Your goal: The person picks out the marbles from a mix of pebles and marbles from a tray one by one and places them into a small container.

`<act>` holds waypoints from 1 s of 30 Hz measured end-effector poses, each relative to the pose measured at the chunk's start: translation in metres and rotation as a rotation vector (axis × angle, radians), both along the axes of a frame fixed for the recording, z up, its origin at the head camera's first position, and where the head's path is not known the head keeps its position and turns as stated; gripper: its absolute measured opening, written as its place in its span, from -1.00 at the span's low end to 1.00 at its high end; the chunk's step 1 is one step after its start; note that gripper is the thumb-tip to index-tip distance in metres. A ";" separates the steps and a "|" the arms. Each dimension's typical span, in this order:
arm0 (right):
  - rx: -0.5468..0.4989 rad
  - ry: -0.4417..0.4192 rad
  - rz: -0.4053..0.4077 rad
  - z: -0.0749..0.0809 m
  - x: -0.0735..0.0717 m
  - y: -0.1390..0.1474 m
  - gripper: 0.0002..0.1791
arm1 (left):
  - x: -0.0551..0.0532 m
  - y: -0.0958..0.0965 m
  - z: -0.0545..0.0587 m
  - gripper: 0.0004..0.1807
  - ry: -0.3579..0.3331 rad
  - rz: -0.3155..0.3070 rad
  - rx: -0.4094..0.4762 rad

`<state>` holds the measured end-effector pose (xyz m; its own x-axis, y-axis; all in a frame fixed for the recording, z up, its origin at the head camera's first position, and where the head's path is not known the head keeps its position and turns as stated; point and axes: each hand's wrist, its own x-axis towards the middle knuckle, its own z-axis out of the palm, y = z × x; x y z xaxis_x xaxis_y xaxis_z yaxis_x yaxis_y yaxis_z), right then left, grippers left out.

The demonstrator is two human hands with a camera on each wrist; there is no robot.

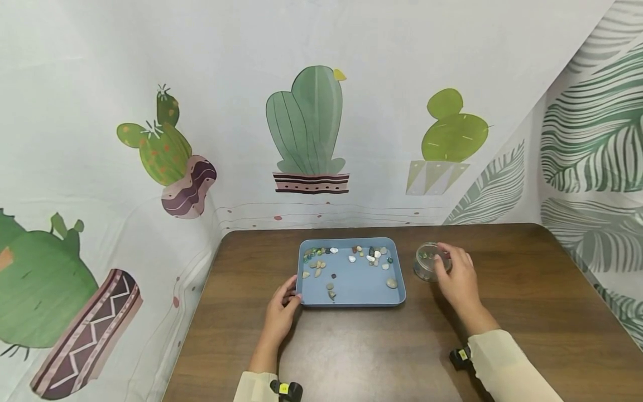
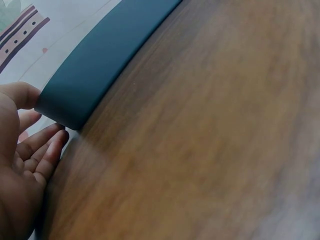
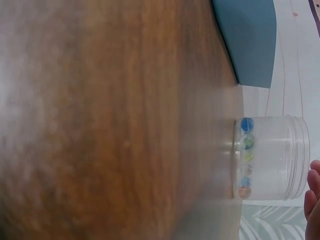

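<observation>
A blue rectangular tray [image 1: 359, 285] lies on the table with small stones, pebbles and glassy beads in it. My left hand [image 1: 282, 310] holds the tray's near left corner; in the left wrist view the thumb is at the rim of the tray wall [image 2: 95, 65] and the other fingers are low at the corner. Right of the tray stands a clear round jar [image 1: 426, 269], upright. Glass marbles [image 3: 247, 142] in several colours lie on its bottom. My right hand [image 1: 459, 279] is at the jar's top, fingers loosely bent; in the right wrist view the fingertips appear just above the rim.
The brown wooden table [image 1: 361, 352] carries the tray and jar. Behind it hangs a white cloth [image 1: 241, 100] printed with cacti, and at the right a leaf-patterned cloth [image 1: 593, 128]. In the tray, most stones lie along the far side; a larger pebble [image 1: 392, 283] sits near the right wall.
</observation>
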<state>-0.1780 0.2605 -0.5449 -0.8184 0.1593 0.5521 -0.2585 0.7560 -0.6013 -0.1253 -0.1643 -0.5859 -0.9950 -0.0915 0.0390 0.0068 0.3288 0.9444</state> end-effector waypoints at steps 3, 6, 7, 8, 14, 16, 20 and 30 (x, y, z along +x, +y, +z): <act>-0.018 -0.010 -0.005 0.000 0.001 0.000 -0.66 | 0.000 0.000 -0.001 -0.48 -0.010 0.003 0.002; -0.028 -0.021 -0.008 0.001 0.001 -0.001 -0.66 | -0.001 0.000 -0.001 -0.48 -0.017 0.005 0.002; -0.030 -0.022 -0.008 0.001 0.001 -0.001 -0.66 | -0.001 0.000 -0.001 -0.48 -0.016 0.003 0.002; -0.032 -0.023 -0.008 0.001 0.001 -0.002 -0.67 | 0.000 0.000 -0.001 -0.48 -0.017 0.003 0.001; -0.045 -0.017 0.008 0.002 0.001 -0.006 -0.70 | -0.001 -0.001 -0.001 -0.47 -0.012 0.001 0.013; -0.050 -0.017 0.015 0.003 0.002 -0.008 -0.71 | -0.001 -0.001 -0.002 -0.47 -0.001 0.001 0.015; -0.052 -0.007 0.021 0.006 0.002 -0.012 -0.72 | 0.000 0.001 0.004 -0.47 -0.005 -0.001 0.012; -0.053 0.002 0.057 0.010 0.004 -0.022 -0.73 | -0.001 -0.001 0.000 -0.48 -0.012 -0.008 0.006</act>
<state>-0.1744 0.2382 -0.5351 -0.8258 0.1415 0.5459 -0.3019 0.7068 -0.6398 -0.1262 -0.1656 -0.5856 -0.9961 -0.0837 0.0269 -0.0015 0.3227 0.9465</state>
